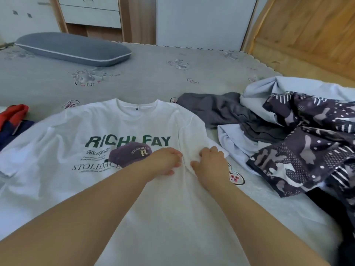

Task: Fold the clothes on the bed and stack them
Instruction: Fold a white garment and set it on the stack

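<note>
Part of the print on the T-shirt (pixel 119 131) is covered by the left hand (pixel 165 160); its small lines are too fine to be read, and its hem is cut off by the bottom edge. Left of the T-shirt, a red and navy garment (pixel 13 121) is cropped by the frame. Right of it, the grey garment (pixel 221 110) is partly buried under the patterned cloth (pixel 307 139).
</note>
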